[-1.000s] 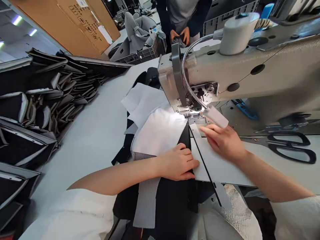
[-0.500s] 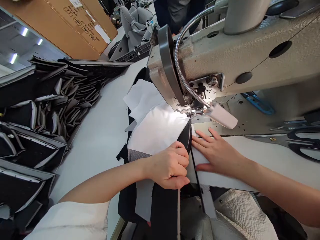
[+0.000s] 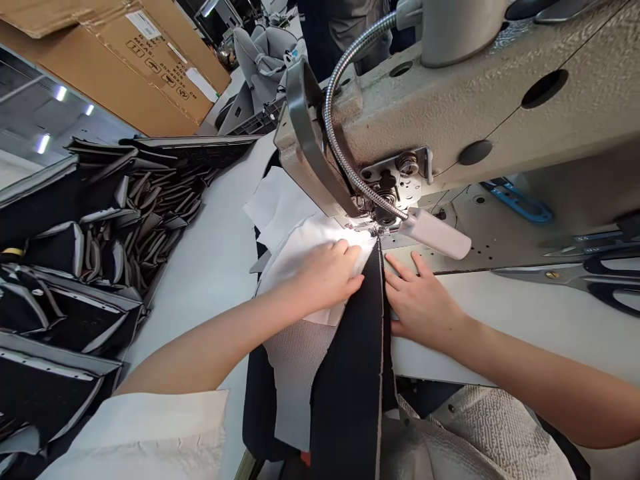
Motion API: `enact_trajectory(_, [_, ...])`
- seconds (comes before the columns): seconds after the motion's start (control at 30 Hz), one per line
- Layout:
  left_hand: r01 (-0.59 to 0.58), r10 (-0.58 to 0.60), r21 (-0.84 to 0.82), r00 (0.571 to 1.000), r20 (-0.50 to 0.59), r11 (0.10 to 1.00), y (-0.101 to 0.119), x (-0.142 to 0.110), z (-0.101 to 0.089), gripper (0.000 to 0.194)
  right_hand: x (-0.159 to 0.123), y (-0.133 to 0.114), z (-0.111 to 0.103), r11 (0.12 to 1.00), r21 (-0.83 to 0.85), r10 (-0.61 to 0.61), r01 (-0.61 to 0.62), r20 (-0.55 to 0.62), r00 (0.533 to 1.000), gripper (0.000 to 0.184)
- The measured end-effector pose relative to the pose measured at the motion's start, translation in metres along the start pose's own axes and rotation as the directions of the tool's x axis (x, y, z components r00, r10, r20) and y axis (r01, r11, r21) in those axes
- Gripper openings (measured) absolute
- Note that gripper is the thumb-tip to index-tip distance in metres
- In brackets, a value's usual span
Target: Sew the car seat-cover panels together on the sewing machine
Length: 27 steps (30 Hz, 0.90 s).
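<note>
My left hand (image 3: 327, 277), its fingers curled together, grips the white fabric (image 3: 287, 207) just in front of the sewing machine's needle area (image 3: 375, 227). Under and beside that fabric lies a long black fabric piece (image 3: 347, 360), which runs up to the presser foot and hangs over the table's front edge. A grey mesh piece (image 3: 300, 360) shows below the white one. To the right of the seam edge, my right hand (image 3: 423, 300) rests flat with fingers spread, fingertips at the black fabric's edge. What lies beneath the left fingers is hidden.
Large scissors (image 3: 565, 275) and a blue thread snipper (image 3: 517, 200) lie at right. A lamp (image 3: 437, 233) on a flexible metal neck lights the needle. Stacked black padded pieces (image 3: 55, 300) fill the left side. Behind stand a cardboard box (image 3: 145, 67) and a person (image 3: 350, 27).
My left hand has moved up and left from the black fabric's edge onto the white fabric, nearer the needle. The black piece now lies straighter along the seam. My right hand stays nearly in place.
</note>
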<state>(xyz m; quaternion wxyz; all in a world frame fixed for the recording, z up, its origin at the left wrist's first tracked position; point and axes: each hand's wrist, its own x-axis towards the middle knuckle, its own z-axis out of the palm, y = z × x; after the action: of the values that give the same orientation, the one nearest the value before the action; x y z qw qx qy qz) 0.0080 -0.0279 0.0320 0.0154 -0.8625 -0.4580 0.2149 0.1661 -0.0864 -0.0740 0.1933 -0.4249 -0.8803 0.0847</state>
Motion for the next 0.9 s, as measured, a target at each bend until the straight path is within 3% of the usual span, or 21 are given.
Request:
enact_trajectory(0.23, [0.051, -0.050, -0.018, 0.995, 0.086, 0.999, 0.004, 0.009, 0.009, 0.044, 0.001, -0.006, 0.001, 0.999, 0.007, 0.047, -0.047, 0.027, 0.999, 0.059])
enact_trajectory(0.57, [-0.049, 0.096, -0.321, 0.987, 0.131, 0.946, -0.019, 0.019, 0.015, 0.052, 0.000, 0.000, -0.001, 1.000, 0.015, 0.014, -0.015, 0.029, 0.999, 0.061])
enact_trajectory(0.73, [0.034, 0.012, -0.149, 0.955, 0.297, 0.988, -0.008, 0.016, 0.010, 0.056, 0.000, 0.003, -0.001, 1.000, 0.027, 0.002, -0.002, 0.026, 1.000, 0.058])
enact_trajectory(0.9, [0.025, -0.005, -0.057, 0.946, 0.323, 0.998, 0.006, 0.009, 0.002, 0.069, -0.001, 0.007, -0.005, 1.000, 0.025, -0.019, 0.019, 0.025, 1.000, 0.049])
